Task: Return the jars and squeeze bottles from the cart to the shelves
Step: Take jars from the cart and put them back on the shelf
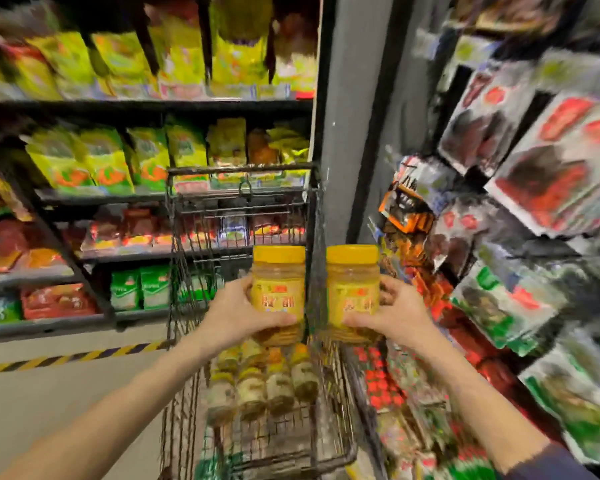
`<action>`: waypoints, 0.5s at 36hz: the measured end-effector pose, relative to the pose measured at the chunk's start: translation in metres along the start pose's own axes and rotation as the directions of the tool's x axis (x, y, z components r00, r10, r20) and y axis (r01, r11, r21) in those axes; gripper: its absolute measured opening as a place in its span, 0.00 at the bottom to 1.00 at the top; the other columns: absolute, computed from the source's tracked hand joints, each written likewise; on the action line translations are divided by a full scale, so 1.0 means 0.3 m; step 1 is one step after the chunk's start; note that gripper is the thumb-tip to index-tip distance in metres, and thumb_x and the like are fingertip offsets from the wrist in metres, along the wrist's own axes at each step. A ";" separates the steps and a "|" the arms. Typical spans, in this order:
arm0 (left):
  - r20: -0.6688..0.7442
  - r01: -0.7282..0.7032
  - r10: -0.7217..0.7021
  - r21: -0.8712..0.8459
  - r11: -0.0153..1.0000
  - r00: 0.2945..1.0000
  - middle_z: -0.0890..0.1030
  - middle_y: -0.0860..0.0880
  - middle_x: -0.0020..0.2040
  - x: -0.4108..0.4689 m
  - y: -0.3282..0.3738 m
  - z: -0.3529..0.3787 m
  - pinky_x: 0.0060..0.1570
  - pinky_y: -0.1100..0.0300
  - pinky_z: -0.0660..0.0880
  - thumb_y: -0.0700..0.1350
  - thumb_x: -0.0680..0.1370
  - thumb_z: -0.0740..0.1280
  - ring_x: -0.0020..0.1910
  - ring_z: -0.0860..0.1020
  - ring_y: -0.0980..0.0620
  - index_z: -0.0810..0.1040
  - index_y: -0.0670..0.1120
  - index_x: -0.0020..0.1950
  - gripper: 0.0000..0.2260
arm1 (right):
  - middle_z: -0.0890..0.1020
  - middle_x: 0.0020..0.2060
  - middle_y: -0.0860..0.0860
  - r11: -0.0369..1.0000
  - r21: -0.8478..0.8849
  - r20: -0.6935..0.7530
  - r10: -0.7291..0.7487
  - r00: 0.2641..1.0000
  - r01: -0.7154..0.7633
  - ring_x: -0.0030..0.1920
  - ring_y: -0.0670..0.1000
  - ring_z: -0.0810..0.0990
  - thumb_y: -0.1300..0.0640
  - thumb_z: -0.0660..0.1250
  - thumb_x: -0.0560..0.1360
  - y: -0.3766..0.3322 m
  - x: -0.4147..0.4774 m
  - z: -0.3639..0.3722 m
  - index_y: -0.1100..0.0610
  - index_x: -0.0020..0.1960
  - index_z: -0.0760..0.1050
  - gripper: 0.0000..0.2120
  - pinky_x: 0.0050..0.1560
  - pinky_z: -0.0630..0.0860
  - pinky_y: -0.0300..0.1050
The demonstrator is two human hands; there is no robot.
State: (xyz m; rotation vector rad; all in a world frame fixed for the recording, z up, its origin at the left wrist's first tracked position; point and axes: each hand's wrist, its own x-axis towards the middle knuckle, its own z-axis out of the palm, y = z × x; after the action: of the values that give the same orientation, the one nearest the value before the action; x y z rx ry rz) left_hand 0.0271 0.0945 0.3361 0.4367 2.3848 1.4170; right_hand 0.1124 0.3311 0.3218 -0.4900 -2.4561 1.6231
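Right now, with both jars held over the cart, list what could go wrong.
1. The left hand grips the left jar and the right hand the right jar, by their sides above the cart. A slip could drop one onto the bottles below.
2. The jars are close side by side and may knock together.
3. Hanging packets crowd the right side, and a swing that way could snag them.

Head view, close, forward-down over cart [257, 455], facing shelves [146, 106].
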 end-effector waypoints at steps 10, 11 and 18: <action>0.225 -0.413 0.427 -0.110 0.904 0.876 0.83 0.57 0.41 -0.009 0.341 0.060 0.51 0.52 0.79 0.59 0.44 0.76 0.43 0.83 0.56 0.77 0.55 0.42 0.28 | 0.83 0.43 0.48 0.993 0.073 -0.501 -0.044 0.864 0.092 0.39 0.38 0.82 0.68 0.80 0.55 -0.199 -0.403 -0.209 0.54 0.53 0.76 0.29 0.43 0.79 0.33; 0.257 -0.446 0.464 -0.130 0.886 0.848 0.84 0.58 0.39 -0.026 0.369 0.072 0.51 0.53 0.80 0.59 0.44 0.76 0.42 0.83 0.58 0.77 0.55 0.42 0.28 | 0.83 0.45 0.49 0.994 0.061 -0.553 -0.042 0.832 0.091 0.40 0.39 0.82 0.66 0.81 0.54 -0.217 -0.465 -0.215 0.55 0.54 0.76 0.31 0.44 0.79 0.35; 0.486 -0.610 0.665 -0.296 0.735 0.567 0.84 0.58 0.41 -0.250 0.561 0.212 0.44 0.64 0.78 0.65 0.43 0.78 0.42 0.83 0.62 0.78 0.54 0.47 0.36 | 0.79 0.49 0.42 0.997 -0.077 -0.824 -0.075 0.561 0.021 0.48 0.40 0.79 0.59 0.81 0.55 -0.349 -0.929 -0.240 0.52 0.59 0.71 0.35 0.50 0.77 0.37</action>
State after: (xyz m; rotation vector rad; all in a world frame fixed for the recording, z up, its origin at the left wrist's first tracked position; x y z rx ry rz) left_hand 0.1373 0.1897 0.4656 1.5930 1.6930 1.3660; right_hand 0.3755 0.2572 0.4599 -0.9292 -1.7401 0.9251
